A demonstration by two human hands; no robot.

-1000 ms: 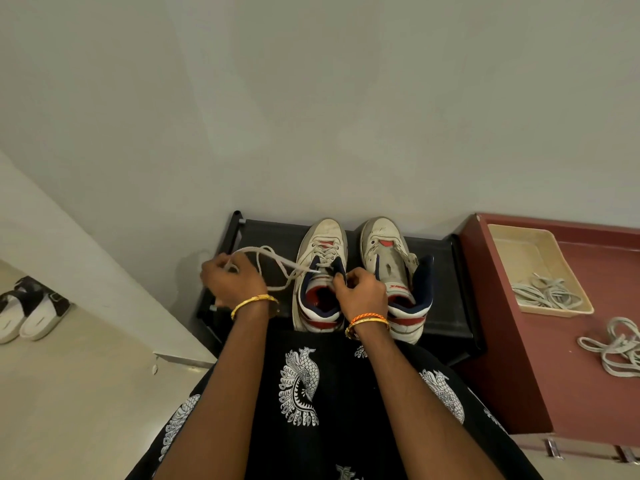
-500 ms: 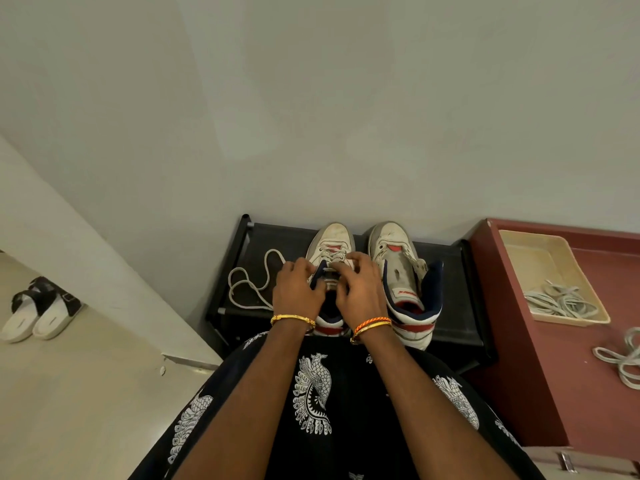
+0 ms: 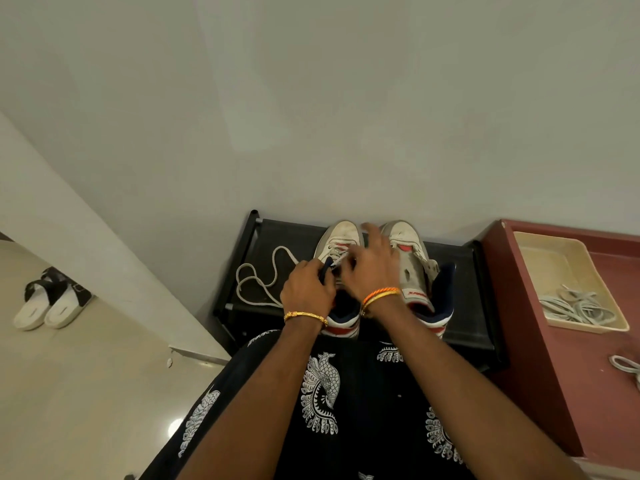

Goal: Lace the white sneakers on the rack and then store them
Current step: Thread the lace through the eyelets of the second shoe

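At frame center, left hand (image 3: 308, 289) fingers grip the left sneaker (image 3: 341, 244) tongue; right hand (image 3: 372, 268) fingers pinch the lace (image 3: 256, 282).

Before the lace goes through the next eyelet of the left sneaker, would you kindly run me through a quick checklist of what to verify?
1. Left sneaker sits flat on the black rack: ok.
2. Left hand steadies the shoe, gripping its navy tongue: ok.
3. Right hand has the lace tip under control: cannot tell, the fingers hide it.
4. Loose lace lies free of knots on the rack: ok, only open loops show.
5. Right sneaker laced: not ok, no lace shows.
6. Spare laces within reach in the beige tray: ok, probably.
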